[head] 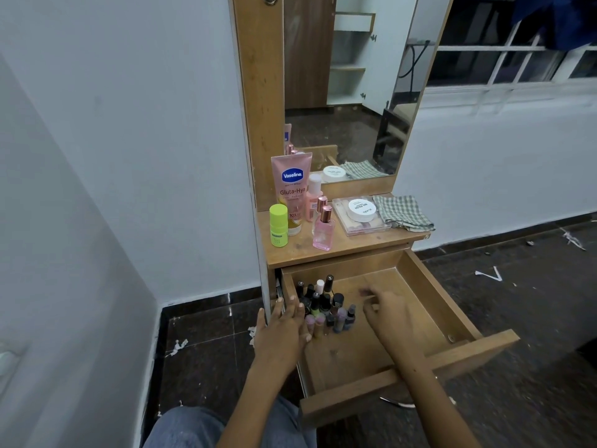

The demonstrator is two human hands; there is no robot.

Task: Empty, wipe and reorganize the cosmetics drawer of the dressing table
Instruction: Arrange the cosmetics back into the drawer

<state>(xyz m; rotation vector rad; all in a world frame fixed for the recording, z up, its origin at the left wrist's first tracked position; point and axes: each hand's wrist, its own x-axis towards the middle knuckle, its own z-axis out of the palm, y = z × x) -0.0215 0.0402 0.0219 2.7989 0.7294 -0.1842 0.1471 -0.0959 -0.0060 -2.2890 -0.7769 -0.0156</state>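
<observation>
Drawer (420, 286) is pulled out toward me, long axis running near-far. Only thing left in it: cluster of nail polish bottles (326, 305), all upright, packed in the far-left corner against the left wall. Rest of the drawer floor on the right and near side is bare wood.

Key relation: bottles sit between my two hands. Left hand (286, 331) is just beside the cluster on its left, over the drawer's left wall, fingers straight and spread, pointing far, holding nothing. Looks like it touches the nearest bottles at the fingertips but can't tell for sure. Right hand (384, 310) is inside the drawer, just right of the cluster, palm down, motion-blurred. Fingers seem loosely spread toward the bottles, nothing in them as far as I can see. Both hands abt equally near; left is a touch closer.

My guess at the step: still emptying, bracket the cluster from both sides and lift out or pick off. Risk: small upright bottles, they tip easy if I squeeze the group.

Tabletop above, far side: pink tube (291, 185) reads "Vaseline", "Gluta-Hya", "10X". Green roll-on (278, 225), print too small to read. Pink perfume bottles (323, 227) next to it. White round jar (362, 210) reads "NAIL POLISH", rest unreadable, sits on a clear flat case (347, 224). Checked cloth (402, 211) on the right, ready for wiping.
</observation>
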